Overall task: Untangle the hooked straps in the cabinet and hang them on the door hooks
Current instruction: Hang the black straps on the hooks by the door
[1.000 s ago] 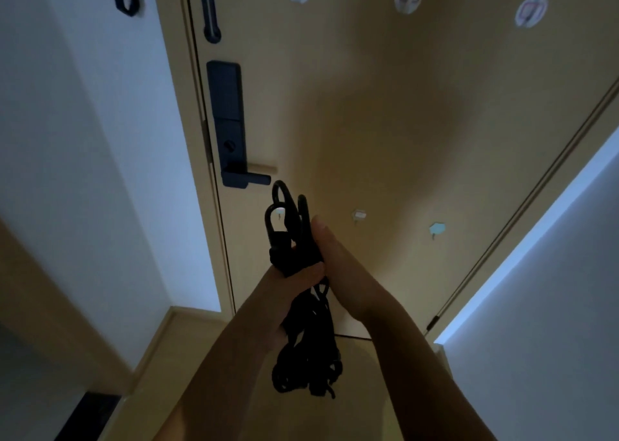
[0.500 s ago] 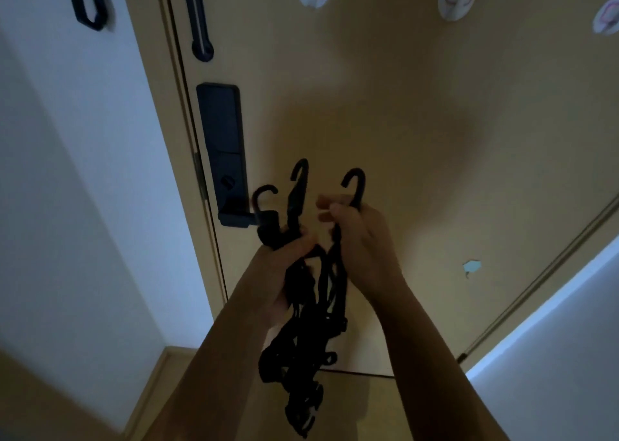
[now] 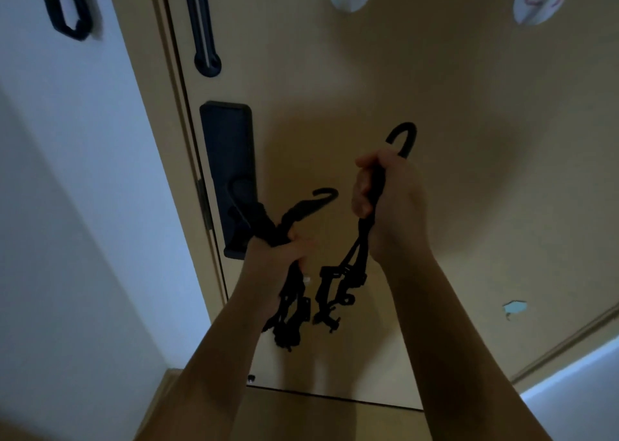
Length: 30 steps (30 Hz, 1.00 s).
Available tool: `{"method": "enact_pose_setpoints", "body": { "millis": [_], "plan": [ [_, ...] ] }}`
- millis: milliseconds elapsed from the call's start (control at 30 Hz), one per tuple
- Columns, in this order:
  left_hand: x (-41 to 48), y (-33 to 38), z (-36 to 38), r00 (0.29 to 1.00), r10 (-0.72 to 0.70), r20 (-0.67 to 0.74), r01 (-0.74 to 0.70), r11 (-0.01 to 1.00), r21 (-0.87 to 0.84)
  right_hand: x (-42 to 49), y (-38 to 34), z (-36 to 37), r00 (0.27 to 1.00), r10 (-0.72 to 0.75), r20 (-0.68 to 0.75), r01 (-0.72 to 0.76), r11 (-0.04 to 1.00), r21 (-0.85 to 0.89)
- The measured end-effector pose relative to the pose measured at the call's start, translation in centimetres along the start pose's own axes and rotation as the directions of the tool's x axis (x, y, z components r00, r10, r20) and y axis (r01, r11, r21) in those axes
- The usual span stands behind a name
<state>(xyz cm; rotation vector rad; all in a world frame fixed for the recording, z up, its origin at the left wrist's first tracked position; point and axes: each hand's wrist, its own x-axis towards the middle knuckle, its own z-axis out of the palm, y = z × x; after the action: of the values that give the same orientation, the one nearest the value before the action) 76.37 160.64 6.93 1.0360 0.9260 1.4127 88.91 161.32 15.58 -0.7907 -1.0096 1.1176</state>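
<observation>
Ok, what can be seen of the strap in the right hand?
The strap is black and cord-like, topped by a curved hook that sticks up above the right hand, whose fingers curl round it. Below the fist it hangs in loops with small fittings, in front of the door.
</observation>
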Motion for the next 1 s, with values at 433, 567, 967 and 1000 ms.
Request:
{"method": "enact_pose_setpoints", "body": {
  "millis": [433, 567, 967, 1000],
  "plan": [
    [0.5, -2.2, 3.6, 0.997, -0.082, 0.010, 0.080, 0.987, 0.139, 4.1, -2.1, 2.3, 0.989, 0.138, -0.058, -0.109, 0.931, 0.348],
    [1.4, -0.1, 1.6, 0.987, -0.116, -0.114, 0.114, 0.993, -0.029, 5.1, -1.4, -1.9, 0.967, 0.173, -0.190, -0.111, 0.949, 0.296],
    [2.5, 7.6, 4.0, 1.000, 0.007, 0.012, -0.011, 0.919, 0.394, 1.9, -1.9, -4.5, 0.966, 0.157, 0.206, 0.074, 0.594, -0.801],
    [2.5, 8.1, 4.1, 0.999, -0.006, 0.043, -0.013, 0.903, 0.430, 1.8, -2.4, -3.9, 0.939, 0.137, 0.317, 0.176, 0.600, -0.780]
  ]
}}
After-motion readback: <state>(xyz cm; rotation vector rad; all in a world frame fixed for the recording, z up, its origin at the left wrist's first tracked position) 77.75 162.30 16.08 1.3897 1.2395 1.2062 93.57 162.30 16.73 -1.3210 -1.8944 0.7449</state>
